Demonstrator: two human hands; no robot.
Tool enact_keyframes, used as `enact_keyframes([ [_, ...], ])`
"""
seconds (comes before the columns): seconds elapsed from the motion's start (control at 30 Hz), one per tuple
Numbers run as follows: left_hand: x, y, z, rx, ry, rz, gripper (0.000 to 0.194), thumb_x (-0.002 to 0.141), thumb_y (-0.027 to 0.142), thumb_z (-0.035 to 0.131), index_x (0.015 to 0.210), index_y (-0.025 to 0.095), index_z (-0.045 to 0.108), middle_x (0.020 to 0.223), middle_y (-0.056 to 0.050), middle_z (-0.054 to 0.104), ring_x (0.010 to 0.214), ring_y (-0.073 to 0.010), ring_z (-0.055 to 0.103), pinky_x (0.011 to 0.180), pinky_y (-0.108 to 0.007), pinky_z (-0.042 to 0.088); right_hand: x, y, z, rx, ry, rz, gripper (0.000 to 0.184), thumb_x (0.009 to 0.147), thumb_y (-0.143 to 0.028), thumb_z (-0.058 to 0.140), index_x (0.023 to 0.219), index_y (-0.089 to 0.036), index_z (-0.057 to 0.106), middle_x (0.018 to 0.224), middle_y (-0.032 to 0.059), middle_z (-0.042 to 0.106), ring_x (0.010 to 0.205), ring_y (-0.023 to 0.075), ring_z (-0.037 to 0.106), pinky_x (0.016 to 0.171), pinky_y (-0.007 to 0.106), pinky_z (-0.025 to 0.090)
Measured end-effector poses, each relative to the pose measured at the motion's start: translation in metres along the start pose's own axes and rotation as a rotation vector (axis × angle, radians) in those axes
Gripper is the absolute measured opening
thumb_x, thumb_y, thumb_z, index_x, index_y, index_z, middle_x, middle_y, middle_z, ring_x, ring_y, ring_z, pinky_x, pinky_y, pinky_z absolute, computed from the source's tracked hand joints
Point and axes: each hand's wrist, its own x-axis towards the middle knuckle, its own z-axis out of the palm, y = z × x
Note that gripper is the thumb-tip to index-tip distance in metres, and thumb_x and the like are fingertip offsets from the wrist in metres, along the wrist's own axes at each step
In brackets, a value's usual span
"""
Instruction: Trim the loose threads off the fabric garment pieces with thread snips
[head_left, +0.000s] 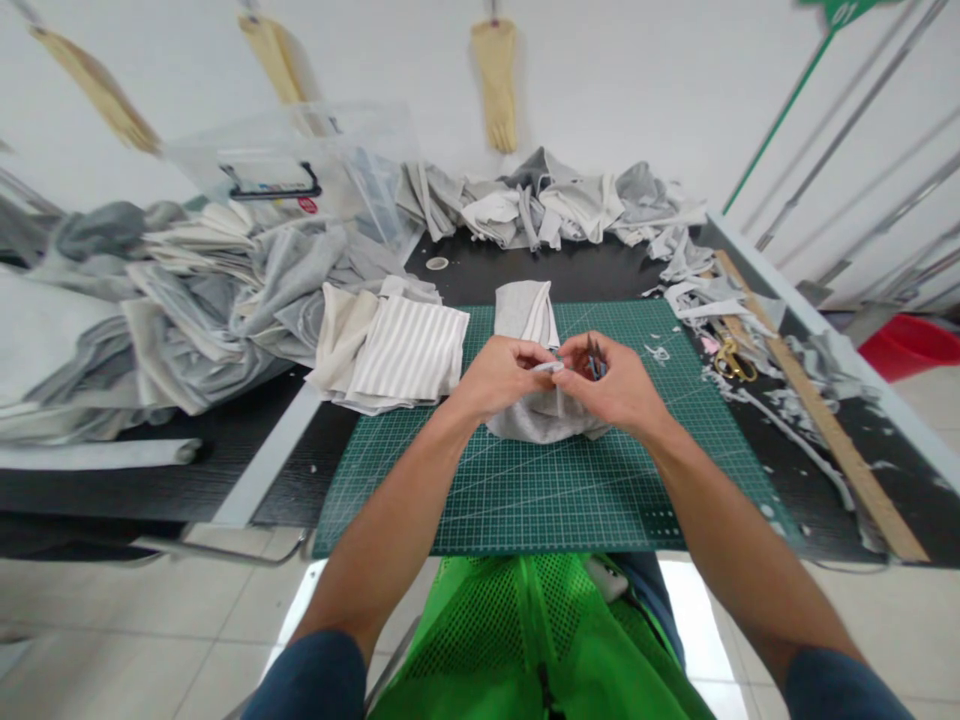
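Note:
A light grey piece of cloth (pixel 551 418) lies on the green cutting mat (pixel 510 500) beneath both hands, with a folded part reaching away from me. My left hand (pixel 504 376) pinches a narrow edge of this cloth between thumb and fingers. Close against it, my right hand (pixel 606 385) is closed around small dark thread snips (pixel 595 355), whose blades point up and away from the cloth. The right thumb and fingertips also meet at the cloth's edge. Most of the snips' handle is hidden in the palm.
Left of the mat's middle lies a stack of striped cloth (pixel 412 350). Beyond it are heaped grey fabrics (pixel 202 310) and a clear plastic box (pixel 292 160). Gold-handled scissors (pixel 735 362), scraps and a wooden ruler (pixel 832 430) lie right. A tape roll (pixel 437 264) sits behind.

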Motion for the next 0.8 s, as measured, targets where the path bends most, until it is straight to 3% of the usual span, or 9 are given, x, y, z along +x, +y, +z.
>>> enact_keyframes([
  [0.23,-0.004,0.003,0.005,0.163,0.024,0.082,0.014,0.068,0.022,0.081,0.080,0.014,0.080,0.075,-0.005,0.076,0.069,-0.0138,0.064,0.064,-0.024,0.047,0.002,0.008,0.003,0.014,-0.010,0.102,0.036,0.070,-0.044,0.087,0.083,-0.021,0.063,0.072,-0.0030,0.060,0.063,0.0126,0.050,0.057,0.027,0.039],
  [0.5,-0.002,0.004,-0.001,0.118,0.028,0.026,0.017,0.067,0.024,0.083,0.081,0.015,0.080,0.072,-0.003,0.073,0.062,-0.0109,0.059,0.056,-0.022,0.043,0.002,0.011,-0.007,0.147,-0.016,0.202,0.031,0.082,-0.048,0.079,0.086,-0.018,0.075,0.069,0.0009,0.066,0.061,0.0139,0.054,0.056,0.028,0.041],
  [0.63,-0.003,0.003,-0.003,0.117,0.011,0.030,0.021,0.068,0.030,0.084,0.081,0.014,0.080,0.071,-0.004,0.071,0.061,-0.0107,0.057,0.055,-0.023,0.042,0.002,0.005,-0.005,0.145,-0.010,0.186,0.034,0.089,-0.051,0.072,0.083,-0.018,0.074,0.061,-0.0004,0.061,0.057,0.0134,0.052,0.054,0.028,0.039],
  [0.8,-0.006,0.007,-0.005,0.214,0.048,0.051,0.026,0.073,0.039,0.081,0.078,0.014,0.081,0.064,-0.002,0.067,0.057,-0.0098,0.051,0.051,-0.022,0.035,0.003,0.004,-0.004,0.245,0.056,0.166,0.041,0.090,-0.058,0.070,0.077,-0.019,0.068,0.067,0.0011,0.065,0.057,0.0119,0.052,0.052,0.026,0.039],
])
